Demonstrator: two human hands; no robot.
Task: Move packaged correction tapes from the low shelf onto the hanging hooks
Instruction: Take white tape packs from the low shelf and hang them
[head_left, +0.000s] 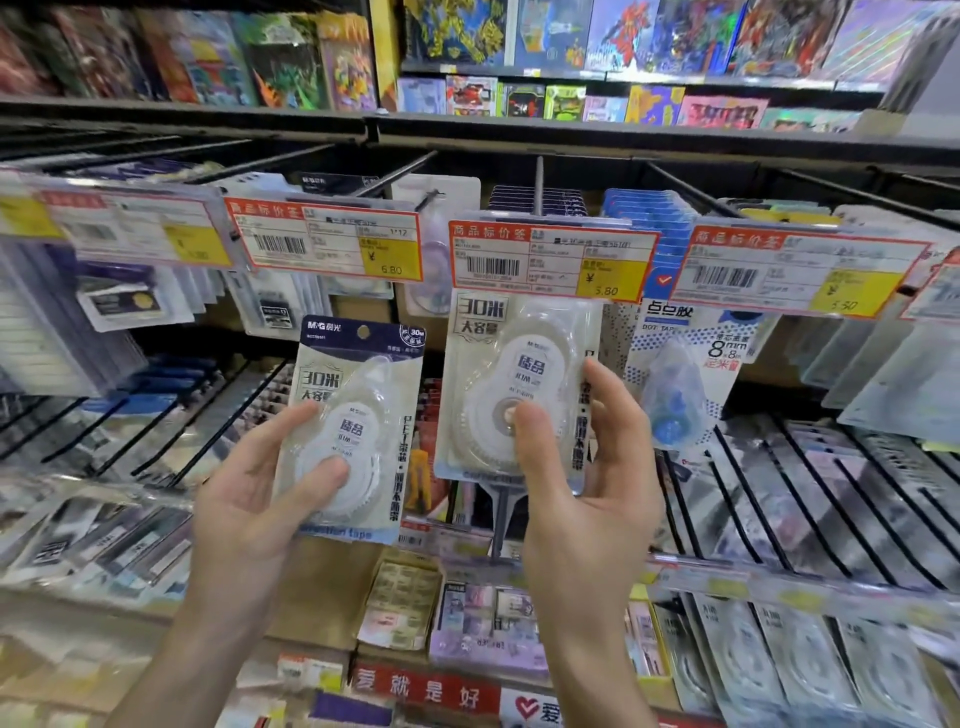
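While the left hand grips one glossy blister pack, the right hand pinches another under a price tag. Both hold rounded, clear plastic tape shells on card.

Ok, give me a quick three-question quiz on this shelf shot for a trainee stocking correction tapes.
1. True or false: each hand holds one pack.
2. Which pack has its top tucked behind a price tag? A. the left pack B. the right pack
3. Fill in: the price tag above the right pack reads ___.

Key:
1. True: the left hand grips one, the right hand the other.
2. B; the left pack's hang hole shows free.
3. 5.80
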